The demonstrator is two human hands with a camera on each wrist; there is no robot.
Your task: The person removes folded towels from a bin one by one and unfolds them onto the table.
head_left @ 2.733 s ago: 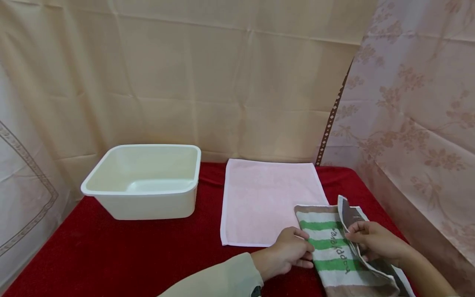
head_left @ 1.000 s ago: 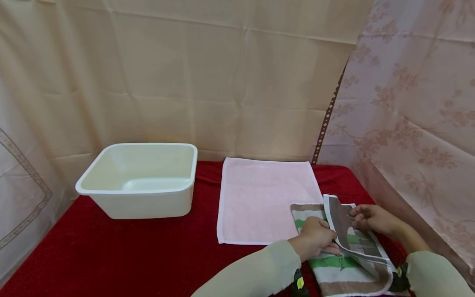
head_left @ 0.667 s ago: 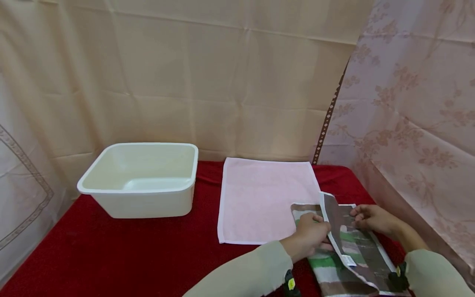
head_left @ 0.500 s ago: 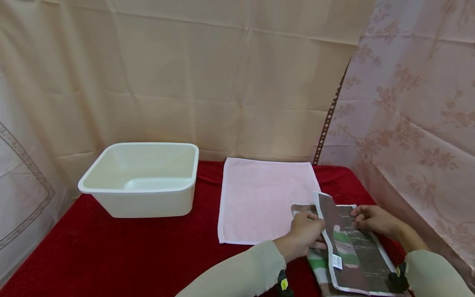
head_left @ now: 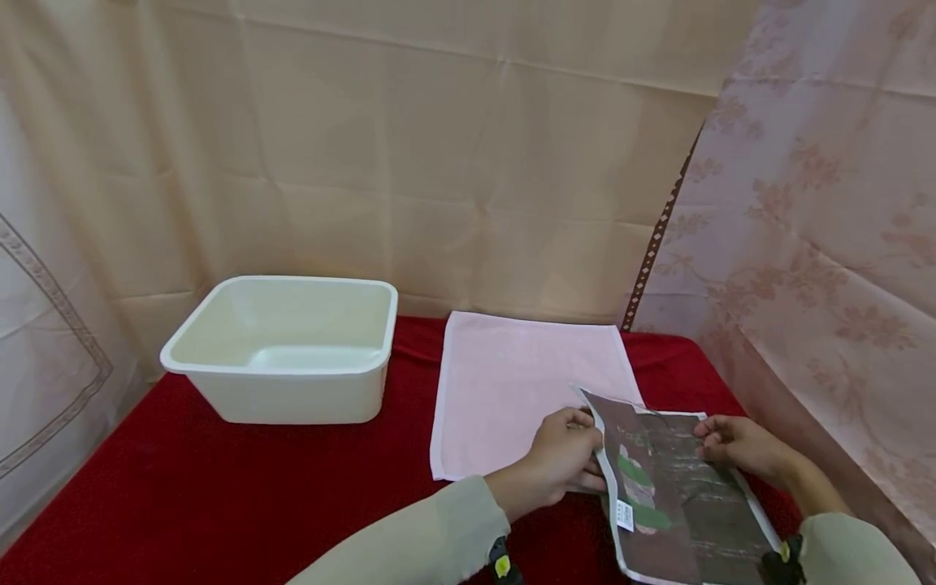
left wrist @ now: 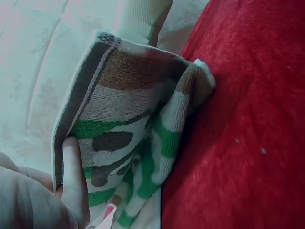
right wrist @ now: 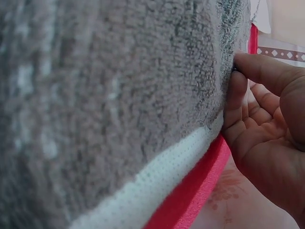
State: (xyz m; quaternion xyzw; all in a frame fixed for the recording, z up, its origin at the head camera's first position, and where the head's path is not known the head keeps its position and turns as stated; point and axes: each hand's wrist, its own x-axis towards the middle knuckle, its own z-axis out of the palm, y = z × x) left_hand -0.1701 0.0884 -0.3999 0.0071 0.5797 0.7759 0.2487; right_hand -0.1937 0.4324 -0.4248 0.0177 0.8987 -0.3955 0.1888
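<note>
A towel (head_left: 687,504) lies at the table's front right, its grey-brown side with a white tag facing up in the head view. Green, white and brown stripes show on its other side in the left wrist view. My left hand (head_left: 556,463) pinches the raised left edge of the top layer, thumb on the striped side. With thumb and forefinger my right hand (head_left: 753,455) pinches the towel near its far right edge; its grey pile fills much of the right wrist view. What lies under the top layer is mostly hidden.
Flat behind the towel, a pink cloth (head_left: 512,382) is partly covered by the towel's far left corner. A cream plastic basin (head_left: 285,398) stands at the back left. Red cloth (head_left: 307,504) covers the table; curtains (head_left: 439,162) hang behind and at both sides.
My left hand has drawn the towel's top layer leftward, opening it over so more grey-brown underside and the tag show. The right hand stays near the far right edge, holding there.
</note>
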